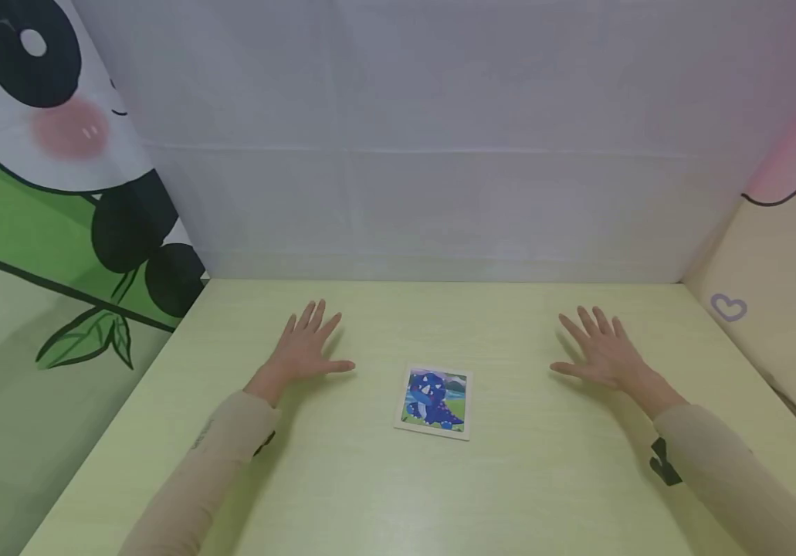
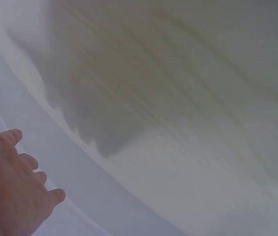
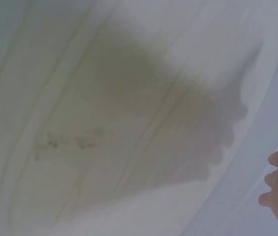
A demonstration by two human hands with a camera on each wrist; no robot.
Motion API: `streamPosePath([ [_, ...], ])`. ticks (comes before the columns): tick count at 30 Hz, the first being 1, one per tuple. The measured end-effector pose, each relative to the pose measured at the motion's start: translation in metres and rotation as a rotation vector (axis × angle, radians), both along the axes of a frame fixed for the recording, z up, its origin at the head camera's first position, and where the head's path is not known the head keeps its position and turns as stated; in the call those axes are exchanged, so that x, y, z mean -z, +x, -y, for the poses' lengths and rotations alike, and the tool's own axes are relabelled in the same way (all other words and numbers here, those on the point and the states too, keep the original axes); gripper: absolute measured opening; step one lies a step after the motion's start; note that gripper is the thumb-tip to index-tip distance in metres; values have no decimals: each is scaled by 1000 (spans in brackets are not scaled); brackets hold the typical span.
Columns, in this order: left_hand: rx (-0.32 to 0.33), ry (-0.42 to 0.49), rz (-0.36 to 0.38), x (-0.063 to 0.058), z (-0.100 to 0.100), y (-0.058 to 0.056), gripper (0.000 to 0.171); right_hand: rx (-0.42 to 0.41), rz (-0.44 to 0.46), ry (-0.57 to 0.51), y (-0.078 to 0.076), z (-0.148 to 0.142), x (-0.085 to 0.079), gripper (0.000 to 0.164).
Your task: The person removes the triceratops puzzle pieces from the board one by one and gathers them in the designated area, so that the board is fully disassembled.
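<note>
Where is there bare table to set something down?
The table is bare between the picture card and the right hand, from the card back to the backdrop, and on the card's near side. Tightest is the narrower gap between card and left hand.

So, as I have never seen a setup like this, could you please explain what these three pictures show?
Of course. There is no machine here: these are a person's bare left hand and right hand, reaching out of long pale sleeves. The widest picture comes from a camera worn on the head, looking forward and down. The other two come from cameras on the wrists; each shows part of its own hand at the edge, with a hand-shaped shadow beyond it.

On the pale table, between the hands, lies a small square picture of a blue cartoon dinosaur. Neither hand holds or touches it.
</note>
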State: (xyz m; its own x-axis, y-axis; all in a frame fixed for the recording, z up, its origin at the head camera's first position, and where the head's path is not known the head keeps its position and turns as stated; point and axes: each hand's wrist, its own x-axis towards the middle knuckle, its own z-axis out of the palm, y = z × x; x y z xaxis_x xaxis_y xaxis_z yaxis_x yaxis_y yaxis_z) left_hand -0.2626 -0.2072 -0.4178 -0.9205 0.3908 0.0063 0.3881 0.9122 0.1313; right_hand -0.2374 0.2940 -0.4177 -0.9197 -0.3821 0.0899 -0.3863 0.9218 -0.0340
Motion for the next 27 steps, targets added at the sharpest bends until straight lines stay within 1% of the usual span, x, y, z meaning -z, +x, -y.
streamPosePath([
  [3,40,21,36,2,-8,0,98,-22,15,-35,-1,3,0,85],
  [7,76,77,127,4,-22,4,99,-65,48,-77,-3,7,2,83],
  [9,81,98,172,4,-30,7,98,-84,57,-97,-4,10,2,82],
  [11,90,109,200,4,-37,10,97,-95,59,-114,-5,13,1,82],
  [15,113,112,245,6,-49,15,96,-98,81,-173,-4,21,1,80],
  [21,173,124,297,6,-64,25,92,-105,138,-279,-2,40,2,78],
  [27,204,126,333,4,-77,31,98,-117,198,-333,-2,62,1,77],
])
